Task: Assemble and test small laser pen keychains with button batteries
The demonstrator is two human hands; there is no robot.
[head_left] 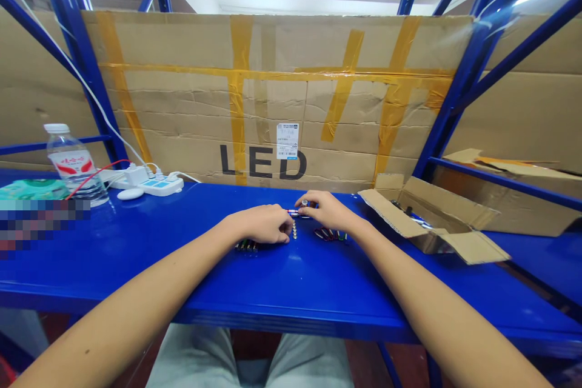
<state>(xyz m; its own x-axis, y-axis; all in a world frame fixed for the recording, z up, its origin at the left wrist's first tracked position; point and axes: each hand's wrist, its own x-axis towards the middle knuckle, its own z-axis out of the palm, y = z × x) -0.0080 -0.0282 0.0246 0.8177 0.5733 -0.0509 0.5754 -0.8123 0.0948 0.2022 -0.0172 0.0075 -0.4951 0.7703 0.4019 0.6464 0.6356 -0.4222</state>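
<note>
My left hand [270,224] is closed with its fingers curled, gripping one end of a small shiny metal tube [293,213]. On the other side, my right hand [328,211] pinches the same tube, and a small round silver piece [304,202] shows at its fingers. Below the tube, several small round silver pieces [294,232] lie in a short row. Several slim coloured metal items [330,234] rest beneath my right hand. A similar group of slim dark and green items [246,246] is partly hidden under my left wrist.
An open cardboard box [436,218] with metallic items inside stands at the right of the blue table [291,291]. Leftward are a water bottle [75,163], a white power strip [157,185] with cables and a green packet [31,190]. Taped cardboard [191,115] closes off the back.
</note>
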